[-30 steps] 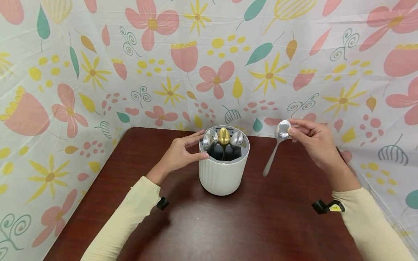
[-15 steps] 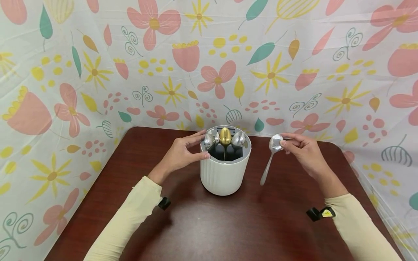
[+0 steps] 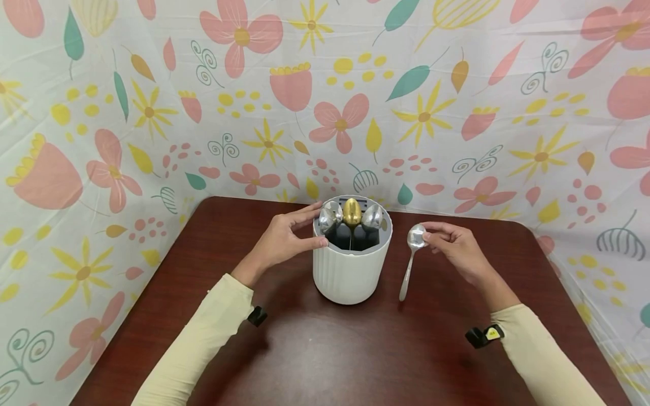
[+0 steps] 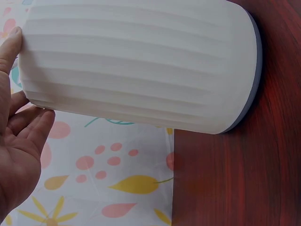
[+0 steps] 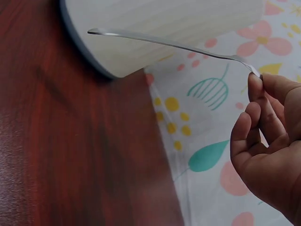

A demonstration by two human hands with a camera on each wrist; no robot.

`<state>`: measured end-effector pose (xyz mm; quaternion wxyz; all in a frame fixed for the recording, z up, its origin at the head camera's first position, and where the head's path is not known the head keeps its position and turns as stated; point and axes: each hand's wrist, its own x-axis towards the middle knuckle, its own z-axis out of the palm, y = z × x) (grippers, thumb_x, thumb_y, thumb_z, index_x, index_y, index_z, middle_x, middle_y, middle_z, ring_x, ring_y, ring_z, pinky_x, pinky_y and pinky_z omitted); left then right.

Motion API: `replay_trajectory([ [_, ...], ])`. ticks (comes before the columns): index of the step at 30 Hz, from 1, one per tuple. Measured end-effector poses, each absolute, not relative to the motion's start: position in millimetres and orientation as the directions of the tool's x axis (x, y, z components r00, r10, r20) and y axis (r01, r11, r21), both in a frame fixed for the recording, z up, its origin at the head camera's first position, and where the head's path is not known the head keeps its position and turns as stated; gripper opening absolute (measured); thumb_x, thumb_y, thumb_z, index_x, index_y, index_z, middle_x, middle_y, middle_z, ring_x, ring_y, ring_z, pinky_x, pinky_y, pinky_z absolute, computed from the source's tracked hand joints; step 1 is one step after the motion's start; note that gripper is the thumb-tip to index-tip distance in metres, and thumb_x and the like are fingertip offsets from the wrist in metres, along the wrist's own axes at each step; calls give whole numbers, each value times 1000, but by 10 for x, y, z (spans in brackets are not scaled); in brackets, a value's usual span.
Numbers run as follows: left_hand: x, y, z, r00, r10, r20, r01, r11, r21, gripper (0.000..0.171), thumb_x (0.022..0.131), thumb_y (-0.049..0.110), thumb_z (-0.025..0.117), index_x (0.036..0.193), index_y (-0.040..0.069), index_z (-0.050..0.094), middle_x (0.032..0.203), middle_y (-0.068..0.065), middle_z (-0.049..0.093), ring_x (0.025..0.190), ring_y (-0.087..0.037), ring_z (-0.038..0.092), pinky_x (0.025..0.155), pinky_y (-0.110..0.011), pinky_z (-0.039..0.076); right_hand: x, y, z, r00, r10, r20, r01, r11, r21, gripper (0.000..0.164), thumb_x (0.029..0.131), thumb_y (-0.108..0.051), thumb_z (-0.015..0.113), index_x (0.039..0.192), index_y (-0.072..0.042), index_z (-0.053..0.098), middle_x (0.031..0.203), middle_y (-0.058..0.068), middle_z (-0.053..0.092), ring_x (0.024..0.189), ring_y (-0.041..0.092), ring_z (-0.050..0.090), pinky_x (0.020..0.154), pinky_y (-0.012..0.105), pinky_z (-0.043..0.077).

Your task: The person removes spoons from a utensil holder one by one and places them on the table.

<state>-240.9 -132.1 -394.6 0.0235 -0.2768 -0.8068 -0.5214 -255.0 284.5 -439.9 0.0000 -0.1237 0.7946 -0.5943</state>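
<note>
A white ribbed utensil holder (image 3: 349, 276) stands upright on the table, with a dark divided inside. Inside it are a gold spoon (image 3: 352, 212) and silver spoons to its left and right (image 3: 373, 216), bowls up; their lower parts are hidden. My left hand (image 3: 284, 239) rests on the holder's left side, thumb on the near rim, fingers extended toward the far rim. Right of the holder, my right hand (image 3: 457, 248) pinches another silver spoon (image 3: 416, 237) by its bowl, between thumb and fingertips. That spoon's handle hangs down, slightly tilted, apart from the holder.
The dark red wooden table (image 3: 315, 361) has its back edge just behind the holder. A white cloth with flowers (image 3: 337, 113) hangs behind and along both sides.
My right hand has carried its spoon left and down, nearer the utensil holder, with the handle hanging steeper. My left hand and the holder have stayed in place.
</note>
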Motion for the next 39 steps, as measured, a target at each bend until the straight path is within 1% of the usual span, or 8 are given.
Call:
replay_trajectory([
  [8, -2409, -1325, -3943, -845, 423, 328, 478, 320, 818, 69, 83, 42, 86, 144, 23, 61, 155, 9, 50, 131, -8, 57, 108, -41, 47, -2615, 2825, -4569, -969, -225, 100, -154, 234, -960, 38, 101, -16, 67, 132, 7, 63, 96, -10, 77, 80, 4, 67, 70, 23, 57],
  [13, -2405, -1324, -3948, -845, 421, 329, 475, 311, 823, 69, 83, 42, 86, 143, 23, 61, 155, 11, 49, 131, -8, 58, 109, -43, 47, -2650, 2812, -4623, -970, -229, 77, -134, 244, -960, 41, 101, -19, 67, 133, 7, 61, 97, -11, 77, 81, 4, 67, 72, 25, 57],
  [17, -2396, -1322, -3943, -850, 417, 322, 465, 306, 831, 69, 83, 43, 86, 144, 22, 61, 153, 17, 49, 131, -7, 58, 109, -45, 47, -2676, 2801, -4653, -970, -236, 64, -124, 250, -960, 43, 102, -20, 67, 133, 8, 61, 98, -9, 77, 83, 5, 67, 73, 26, 58],
  [20, -2394, -1321, -3942, -850, 416, 322, 463, 302, 833, 69, 83, 43, 86, 144, 21, 61, 153, 17, 49, 131, -7, 57, 109, -46, 47, -2698, 2799, -4677, -969, -240, 57, -119, 251, -961, 43, 102, -19, 67, 133, 9, 60, 99, -8, 77, 83, 4, 68, 73, 26, 58],
  [27, -2397, -1312, -3963, -846, 417, 331, 471, 297, 831, 68, 83, 42, 86, 144, 24, 61, 156, 8, 50, 131, -7, 57, 108, -47, 47, -2734, 2811, -4746, -970, -239, 50, -114, 263, -958, 43, 101, -20, 68, 133, 8, 61, 100, -10, 76, 87, 10, 71, 73, 26, 58],
  [35, -2388, -1318, -3954, -851, 408, 330, 470, 312, 826, 69, 83, 44, 86, 144, 23, 61, 154, 13, 50, 131, -5, 57, 108, -40, 47, -2785, 2819, -4815, -973, -231, 26, -96, 297, -950, 45, 102, -23, 66, 135, 6, 60, 95, -11, 75, 83, 4, 66, 75, 27, 58],
  [37, -2386, -1320, -3953, -852, 408, 328, 469, 315, 826, 69, 83, 44, 86, 144, 24, 61, 154, 14, 50, 131, -4, 57, 109, -40, 47, -2797, 2822, -4830, -973, -232, 17, -87, 298, -951, 45, 102, -24, 66, 136, 5, 60, 95, -11, 75, 84, 4, 66, 75, 27, 58],
  [39, -2388, -1322, -3955, -850, 411, 329, 471, 314, 824, 69, 83, 43, 86, 144, 23, 61, 155, 11, 50, 131, -5, 56, 109, -40, 47, -2806, 2827, -4844, -972, -234, 10, -81, 296, -952, 46, 102, -24, 66, 137, 5, 60, 95, -10, 74, 86, 5, 67, 75, 26, 57],
])
